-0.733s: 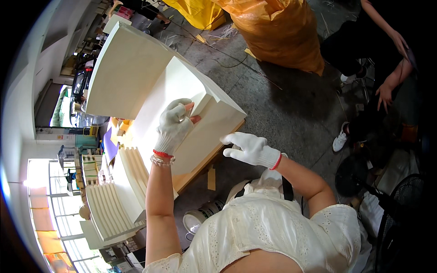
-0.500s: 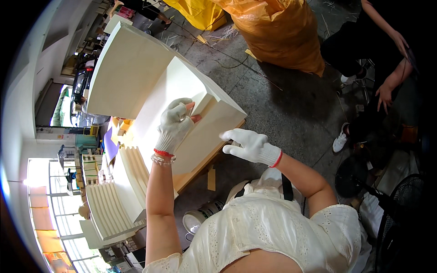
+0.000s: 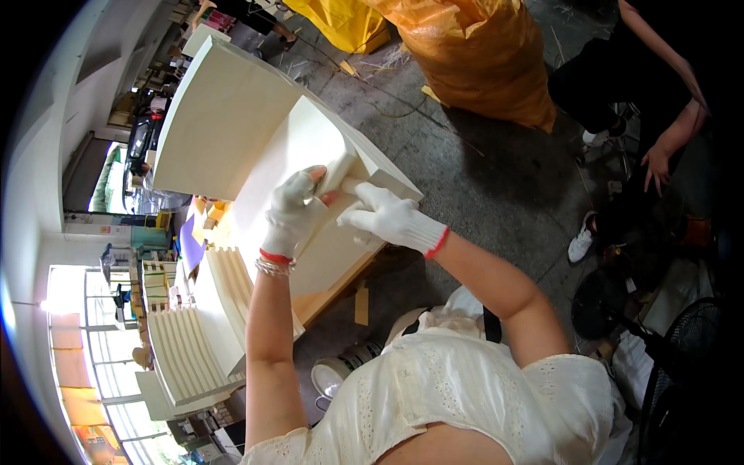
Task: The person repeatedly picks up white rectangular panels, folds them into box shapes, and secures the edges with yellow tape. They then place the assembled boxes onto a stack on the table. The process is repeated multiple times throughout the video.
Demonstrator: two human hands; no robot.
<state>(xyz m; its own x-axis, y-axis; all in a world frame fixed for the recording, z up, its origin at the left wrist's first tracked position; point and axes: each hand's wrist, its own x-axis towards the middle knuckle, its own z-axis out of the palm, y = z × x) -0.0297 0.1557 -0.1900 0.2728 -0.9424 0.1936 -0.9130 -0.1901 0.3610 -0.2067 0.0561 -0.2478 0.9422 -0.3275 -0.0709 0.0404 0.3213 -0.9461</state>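
A small pale sanding block (image 3: 339,172) sits tilted against the cream-white board (image 3: 298,163). The board is a broad, flat, unpainted panel, slanted across the tabletop (image 3: 329,291).

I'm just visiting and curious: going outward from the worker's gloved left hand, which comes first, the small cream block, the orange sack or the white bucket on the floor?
From the left hand:
1. Small cream block, at its fingertips, touching.
2. White bucket, on the floor below, beside the forearm.
3. Orange sack, far off at the top.
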